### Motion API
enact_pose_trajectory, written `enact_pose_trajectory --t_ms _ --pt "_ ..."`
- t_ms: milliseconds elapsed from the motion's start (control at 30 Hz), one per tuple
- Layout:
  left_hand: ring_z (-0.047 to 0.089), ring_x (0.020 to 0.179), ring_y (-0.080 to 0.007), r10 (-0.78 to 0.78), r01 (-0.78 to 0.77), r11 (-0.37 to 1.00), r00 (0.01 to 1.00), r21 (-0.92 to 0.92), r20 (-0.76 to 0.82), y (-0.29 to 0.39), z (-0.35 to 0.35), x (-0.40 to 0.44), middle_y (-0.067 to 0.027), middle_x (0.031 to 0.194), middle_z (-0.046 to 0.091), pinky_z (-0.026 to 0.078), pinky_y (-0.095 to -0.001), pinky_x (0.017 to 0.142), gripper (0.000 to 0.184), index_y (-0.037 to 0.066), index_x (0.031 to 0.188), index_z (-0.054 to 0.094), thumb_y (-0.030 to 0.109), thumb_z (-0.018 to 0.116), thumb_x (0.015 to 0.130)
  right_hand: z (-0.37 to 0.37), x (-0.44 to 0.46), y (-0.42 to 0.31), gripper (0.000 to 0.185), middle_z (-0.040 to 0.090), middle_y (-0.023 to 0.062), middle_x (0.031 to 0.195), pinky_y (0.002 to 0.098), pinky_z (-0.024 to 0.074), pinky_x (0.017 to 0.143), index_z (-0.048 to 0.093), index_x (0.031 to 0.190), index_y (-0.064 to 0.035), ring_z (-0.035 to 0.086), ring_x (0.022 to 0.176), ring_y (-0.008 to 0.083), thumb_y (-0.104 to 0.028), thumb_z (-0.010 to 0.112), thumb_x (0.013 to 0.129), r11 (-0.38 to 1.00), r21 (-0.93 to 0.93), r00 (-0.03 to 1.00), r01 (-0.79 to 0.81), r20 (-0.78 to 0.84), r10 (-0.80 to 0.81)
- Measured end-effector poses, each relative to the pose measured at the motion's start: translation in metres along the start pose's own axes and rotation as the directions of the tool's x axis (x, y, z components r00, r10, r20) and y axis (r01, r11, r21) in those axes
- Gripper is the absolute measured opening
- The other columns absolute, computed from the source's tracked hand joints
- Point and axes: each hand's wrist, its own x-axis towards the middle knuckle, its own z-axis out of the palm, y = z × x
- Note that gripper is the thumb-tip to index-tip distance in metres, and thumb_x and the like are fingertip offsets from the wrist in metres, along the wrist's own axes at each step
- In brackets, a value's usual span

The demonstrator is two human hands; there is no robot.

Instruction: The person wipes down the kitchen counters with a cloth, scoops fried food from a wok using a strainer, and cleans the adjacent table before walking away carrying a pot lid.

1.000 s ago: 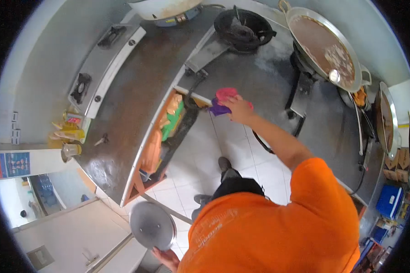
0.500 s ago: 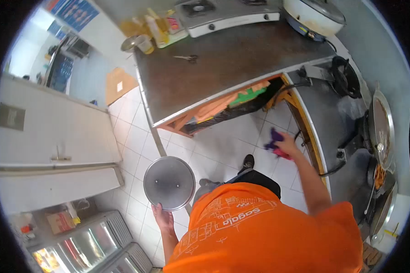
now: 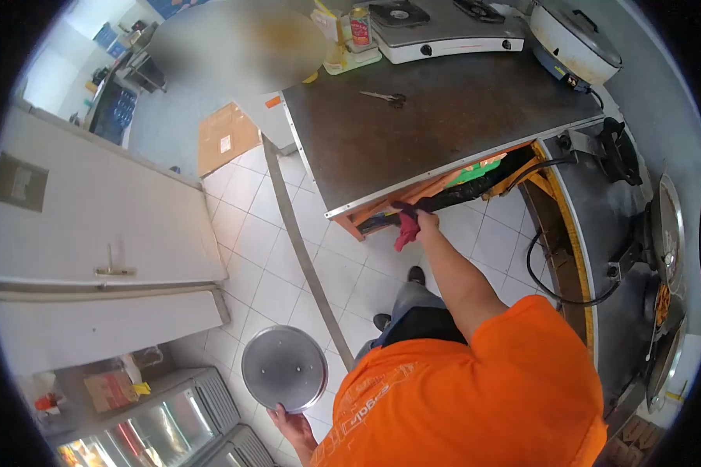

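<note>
A round grey metal lid (image 3: 284, 369) is held at its lower edge by my left hand (image 3: 293, 426), above the tiled floor. My right hand (image 3: 427, 222) is closed on a cloth (image 3: 407, 230), dark purple at the top and dark red where it hangs down. This hand is in front of the orange lower frame of the dark-topped table (image 3: 413, 148), just below its front edge. Scissors (image 3: 384, 97) lie on that tabletop.
A two-burner stove (image 3: 444, 39) and a white electric pan (image 3: 572, 47) stand along the table's back. At right, a black hose (image 3: 549, 289) loops off a second counter (image 3: 600, 202) with large pans (image 3: 668, 233). A white door (image 3: 93, 202) is at left.
The view has turned toward the left. My right hand has carried the cloth from the right counter's edge, across the floor gap, to the table's front. My left hand still holds the lid.
</note>
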Motion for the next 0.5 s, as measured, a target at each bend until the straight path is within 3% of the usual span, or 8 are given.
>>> enact_pose_trajectory --t_ms 100,167,233,267,333,367,433,500 --pt "0.054 0.125 -0.0272 -0.07 0.071 0.997 0.996 0.01 -0.06 0.008 -0.007 0.027 -0.0119 0.138 0.054 0.048 -0.0445 0.103 0.055 0.009 0.145 0.036 0.009 0.06 0.096 0.019 0.035 -0.018 0.042 0.066 0.0186 0.116 0.0418 0.0581 0.08 0.062 0.121 0.0027 0.069 0.092 0.03 -0.008 0.074 0.082 0.969 0.224 0.992 0.106 -0.093 -0.087" --pt "0.056 0.122 -0.0251 -0.125 0.137 0.974 0.989 0.182 -0.076 0.018 -0.003 0.045 -0.0079 0.135 0.058 0.046 -0.046 0.103 0.057 0.011 0.143 0.039 0.023 0.067 0.095 0.011 0.144 0.014 0.054 0.062 0.0159 0.126 0.0422 0.0562 0.085 0.054 0.131 0.0028 0.066 0.101 0.0304 -0.014 0.076 0.084 0.911 0.176 0.927 0.373 -0.104 -0.36" --pt "0.055 0.123 -0.0258 -0.141 0.177 0.946 0.979 0.273 -0.145 0.023 -0.012 0.068 -0.0084 0.136 0.057 0.046 -0.0472 0.102 0.06 0.013 0.144 0.038 0.025 0.068 0.095 0.031 0.149 0.001 0.036 0.063 0.0118 0.119 0.0431 0.0569 0.087 0.054 0.128 -0.0053 0.065 0.107 0.0296 -0.005 0.062 0.092 0.739 0.477 0.875 0.477 -0.176 -0.451" --pt "0.055 0.123 -0.0264 -0.138 0.207 0.925 0.964 0.319 -0.227 0.029 -0.013 0.076 -0.0088 0.136 0.057 0.047 -0.0484 0.101 0.062 0.014 0.145 0.037 0.028 0.07 0.094 0.041 0.133 -0.014 0.039 0.062 0.0115 0.123 0.044 0.0571 0.09 0.054 0.13 -0.0055 0.063 0.112 0.0286 -0.006 0.065 0.093 0.852 0.339 0.91 0.399 -0.263 -0.321" --pt "0.054 0.123 -0.0272 -0.189 0.271 0.896 0.95 0.351 -0.25 0.04 0.007 0.092 -0.0093 0.136 0.057 0.047 -0.0487 0.1 0.064 0.016 0.146 0.036 0.03 0.07 0.093 0.031 0.187 0.015 0.041 0.062 0.0148 0.124 0.046 0.0567 0.093 0.052 0.131 -0.0029 0.063 0.114 0.0291 -0.021 0.065 0.097 0.773 0.531 0.937 0.347 -0.168 -0.306" --pt "0.054 0.124 -0.0279 -0.241 0.33 0.88 0.93 0.341 -0.277 0.048 0.022 0.108 -0.0098 0.135 0.057 0.048 -0.049 0.099 0.067 0.017 0.146 0.035 0.033 0.071 0.093 0.031 0.188 0.016 0.041 0.062 0.0148 0.124 0.046 0.0567 0.093 0.052 0.131 -0.0029 0.063 0.114 0.0291 -0.021 0.065 0.097 0.759 0.545 0.935 0.356 -0.201 -0.294" --pt "0.053 0.124 -0.0299 -0.189 0.261 0.799 0.964 0.542 -0.186 0.065 -0.043 0.169 -0.012 0.137 0.055 0.047 -0.0487 0.1 0.07 0.015 0.148 0.032 0.036 0.071 0.093 0.037 0.165 0.005 0.06 0.056 0.0193 0.132 0.043 0.0555 0.093 0.044 0.137 -0.0005 0.061 0.117 0.0323 -0.048 0.05 0.102 0.861 0.485 0.954 0.153 0.155 -0.257" --pt "0.053 0.124 -0.0309 -0.176 0.217 0.727 0.976 0.651 -0.129 0.087 -0.064 0.213 -0.0131 0.138 0.054 0.047 -0.0486 0.101 0.072 0.014 0.149 0.031 0.037 0.07 0.094 0.041 0.118 0.022 0.061 0.06 0.0211 0.126 0.0427 0.0602 0.082 0.05 0.133 -0.0002 0.067 0.105 0.0342 -0.052 0.05 0.1 0.925 0.376 0.882 -0.06 0.453 -0.127"
